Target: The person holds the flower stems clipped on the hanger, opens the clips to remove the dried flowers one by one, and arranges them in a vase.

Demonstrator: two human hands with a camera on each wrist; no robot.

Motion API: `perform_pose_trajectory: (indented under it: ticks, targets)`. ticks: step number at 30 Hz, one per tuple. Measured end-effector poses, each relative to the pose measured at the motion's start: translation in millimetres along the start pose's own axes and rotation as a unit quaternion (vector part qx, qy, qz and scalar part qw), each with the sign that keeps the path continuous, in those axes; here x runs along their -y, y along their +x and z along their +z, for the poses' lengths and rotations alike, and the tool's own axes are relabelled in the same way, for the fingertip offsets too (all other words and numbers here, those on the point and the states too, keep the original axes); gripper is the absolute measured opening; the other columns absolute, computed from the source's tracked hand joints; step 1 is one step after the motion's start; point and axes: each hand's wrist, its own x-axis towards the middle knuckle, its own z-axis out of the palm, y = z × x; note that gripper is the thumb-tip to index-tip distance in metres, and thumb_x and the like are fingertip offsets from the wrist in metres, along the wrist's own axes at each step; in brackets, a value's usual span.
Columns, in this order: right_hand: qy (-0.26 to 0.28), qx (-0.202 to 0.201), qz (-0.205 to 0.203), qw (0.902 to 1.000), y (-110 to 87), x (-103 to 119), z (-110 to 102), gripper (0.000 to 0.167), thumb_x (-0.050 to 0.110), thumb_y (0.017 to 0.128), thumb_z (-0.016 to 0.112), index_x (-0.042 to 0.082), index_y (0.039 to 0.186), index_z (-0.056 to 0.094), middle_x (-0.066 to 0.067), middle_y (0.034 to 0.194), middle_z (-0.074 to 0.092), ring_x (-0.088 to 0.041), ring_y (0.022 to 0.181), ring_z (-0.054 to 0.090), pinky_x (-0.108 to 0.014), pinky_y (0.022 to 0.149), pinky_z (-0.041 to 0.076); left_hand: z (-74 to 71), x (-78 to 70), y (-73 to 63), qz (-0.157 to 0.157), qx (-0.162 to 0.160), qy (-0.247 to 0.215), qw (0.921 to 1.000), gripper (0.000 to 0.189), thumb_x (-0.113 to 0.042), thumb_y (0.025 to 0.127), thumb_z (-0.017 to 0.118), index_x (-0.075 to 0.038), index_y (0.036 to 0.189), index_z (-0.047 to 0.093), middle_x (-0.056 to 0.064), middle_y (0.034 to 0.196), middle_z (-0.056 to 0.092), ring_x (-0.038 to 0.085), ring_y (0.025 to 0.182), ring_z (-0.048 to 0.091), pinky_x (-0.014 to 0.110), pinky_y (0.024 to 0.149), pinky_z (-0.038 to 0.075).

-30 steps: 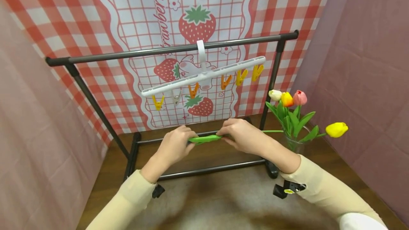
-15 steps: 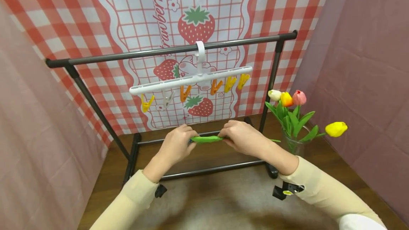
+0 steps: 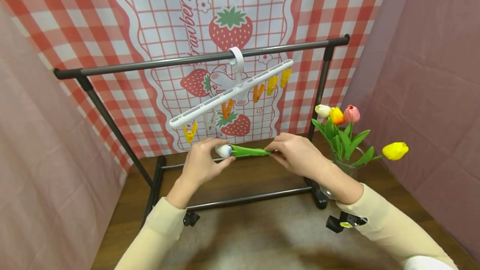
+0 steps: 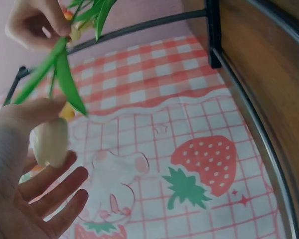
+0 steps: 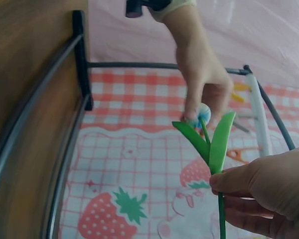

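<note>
Between my hands lies an artificial tulip with a white bloom tinged blue (image 3: 224,151) and green leaves (image 3: 248,152), held roughly level in the head view. My right hand (image 3: 298,155) pinches its stem (image 5: 222,214) just below the leaves, thumb against fingers. Around the bloom, my left hand (image 3: 200,162) has its thumb and fingers spread apart. The left wrist view shows the bloom (image 4: 52,142) between that thumb and the loosely extended fingers. Whether the left fingers touch it is hard to tell.
A white hanger (image 3: 232,93) with yellow, orange and clear clips hangs from the black rack's rail (image 3: 285,49), just above my hands. On the right, a glass vase (image 3: 348,169) holds several tulips; a yellow tulip (image 3: 395,151) leans outward. A checked strawberry cloth (image 3: 230,30) hangs behind.
My left fingers have parted, and the white-blue bloom now shows. My right hand has moved slightly right and up with the tulip. The hanger has swung back and forth on its hook.
</note>
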Motion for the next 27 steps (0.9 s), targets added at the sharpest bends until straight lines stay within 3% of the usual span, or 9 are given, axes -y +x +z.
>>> perform_pose_trajectory:
  ticks: [6,11,14,18,21,24,27]
  targets:
    - [0.027,-0.049,0.021,0.9982,-6.7,-15,-19,0.019,0.007,0.085,0.088,0.012,0.103,0.083,-0.002,0.095,0.078,-0.016,0.083,0.071,-0.036,0.068,0.06,9.7,12.4,-10.0,-0.077,-0.031,-0.057,0.9949,0.071,-0.037,0.069,0.101,-0.007,0.128,0.077,0.013,0.118,0.081,0.033,0.105,0.078,0.049,0.091,0.063]
    - [0.058,-0.161,0.033,0.9848,-15.8,-30,-48,0.03,-0.003,0.077,0.091,0.009,0.104,0.084,-0.003,0.092,0.08,-0.012,0.075,0.07,-0.018,0.07,0.055,38.1,13.1,-14.7,-0.114,-0.03,-0.123,0.9854,0.063,-0.032,0.073,0.1,-0.006,0.126,0.078,0.013,0.118,0.081,0.029,0.104,0.08,0.042,0.092,0.065]
    - [0.067,-0.255,0.065,0.9625,-18.4,-41,-66,0.029,-0.004,0.076,0.09,0.005,0.103,0.084,-0.008,0.091,0.082,0.003,0.077,0.07,-0.004,0.075,0.049,60.2,1.7,-14.1,-0.152,-0.006,-0.175,0.9728,0.062,-0.032,0.075,0.099,-0.01,0.13,0.077,0.011,0.122,0.08,0.027,0.107,0.08,0.04,0.094,0.064]
    - [0.114,-0.362,0.143,0.9139,-17.8,-53,-86,0.024,-0.005,0.081,0.086,-0.002,0.104,0.083,0.014,0.092,0.08,0.018,0.08,0.065,-0.001,0.074,0.049,92.3,-22.3,-9.4,-0.203,0.035,-0.252,0.9456,0.064,-0.032,0.079,0.096,-0.014,0.136,0.074,0.01,0.129,0.077,0.028,0.116,0.077,0.041,0.099,0.062]
    - [0.146,-0.412,0.186,0.8801,-17.8,-61,-94,0.022,-0.004,0.084,0.083,-0.005,0.105,0.082,0.031,0.093,0.072,0.015,0.079,0.068,-0.004,0.074,0.052,116.9,-41.1,-5.2,-0.211,0.047,-0.299,0.9295,0.064,-0.029,0.081,0.095,-0.011,0.137,0.072,0.012,0.129,0.077,0.029,0.119,0.076,0.041,0.1,0.062]
    - [0.153,-0.435,0.209,0.8625,-20.7,-68,-97,0.021,0.001,0.085,0.083,-0.004,0.105,0.082,0.033,0.091,0.072,0.013,0.079,0.07,-0.004,0.076,0.053,141.3,-60.1,-1.7,-0.202,0.059,-0.316,0.9253,0.062,-0.028,0.082,0.095,-0.011,0.137,0.072,0.011,0.129,0.077,0.025,0.116,0.077,0.035,0.096,0.063]
    - [0.149,-0.442,0.218,0.8574,-24.4,-71,-96,0.021,0.005,0.085,0.083,-0.003,0.104,0.083,0.033,0.089,0.072,0.012,0.079,0.07,-0.004,0.077,0.053,165.3,-77.8,1.8,-0.193,0.08,-0.313,0.9265,0.06,-0.031,0.084,0.093,-0.015,0.138,0.072,0.007,0.131,0.076,0.016,0.112,0.078,0.027,0.092,0.063]
